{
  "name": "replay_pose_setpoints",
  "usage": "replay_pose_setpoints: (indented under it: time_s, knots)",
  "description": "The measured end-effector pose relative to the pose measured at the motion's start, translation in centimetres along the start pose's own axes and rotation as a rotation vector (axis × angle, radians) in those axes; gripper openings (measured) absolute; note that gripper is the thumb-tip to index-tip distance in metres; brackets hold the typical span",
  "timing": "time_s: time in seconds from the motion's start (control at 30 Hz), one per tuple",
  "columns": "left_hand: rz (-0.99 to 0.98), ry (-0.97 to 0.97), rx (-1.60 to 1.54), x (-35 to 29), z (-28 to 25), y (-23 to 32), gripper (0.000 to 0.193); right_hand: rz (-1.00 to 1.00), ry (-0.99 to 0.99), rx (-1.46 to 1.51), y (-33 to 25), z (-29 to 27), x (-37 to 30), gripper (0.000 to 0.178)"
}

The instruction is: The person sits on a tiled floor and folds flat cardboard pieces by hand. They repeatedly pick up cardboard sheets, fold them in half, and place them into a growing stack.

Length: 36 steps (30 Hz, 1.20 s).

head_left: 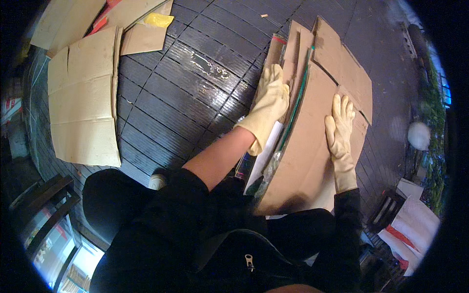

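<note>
A tilted stack of flattened brown cardboard [303, 141] lies in front of my knees. My right hand [340, 129], in a cream rubber glove, rests flat on its top sheet with fingers stretched forward. In a matching glove, my left hand [271, 102] presses against the stack's left side, its fingers pointing away from me along the sheet edges. Between the layers show a green-edged strip [298, 100] and a white sheet [264, 151]. The undersides of both hands are hidden.
Dark ribbed floor tiles [161, 93] surround the stack. Another folded cardboard pile [83, 100] lies at the left, with more cardboard and a yellow piece [159, 20] behind it. A dark-framed glass piece [53, 234] stands lower left; white-and-red sheets [408, 234] lie lower right.
</note>
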<state>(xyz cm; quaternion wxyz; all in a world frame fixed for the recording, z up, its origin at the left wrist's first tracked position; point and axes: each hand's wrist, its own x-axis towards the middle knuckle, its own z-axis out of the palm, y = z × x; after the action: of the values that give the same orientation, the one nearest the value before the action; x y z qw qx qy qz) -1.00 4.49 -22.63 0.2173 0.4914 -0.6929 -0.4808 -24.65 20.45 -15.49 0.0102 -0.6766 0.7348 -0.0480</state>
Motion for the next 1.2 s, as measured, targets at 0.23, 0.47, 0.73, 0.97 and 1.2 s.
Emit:
replay_pose_setpoints:
  time_s: [0.23, 0.47, 0.73, 0.97, 1.2]
  knots:
    - [0.037, 0.038, -0.148, -4.0, 0.6, -1.2, 0.071, -0.027, -0.061, 0.035, -0.4, 0.7, -1.9, 0.079]
    - [-0.079, -0.181, -0.207, -3.5, 0.9, 0.0, 0.077, -0.018, -0.056, 0.109, -0.4, 0.5, -1.5, 0.082]
    - [0.069, -0.109, -0.052, -2.8, 0.4, -3.3, 0.078, 0.018, -0.115, -0.107, -1.5, 1.4, -0.8, 0.079]
    - [-0.224, -0.213, -0.609, -2.2, -2.5, 2.1, 0.131, 0.066, -0.072, -0.067, -1.4, 1.1, -1.0, 0.078]
    - [-0.182, -0.044, -0.027, -2.5, 1.4, 5.3, 0.151, 0.091, 0.111, 0.077, -1.6, 0.2, -2.0, 0.071]
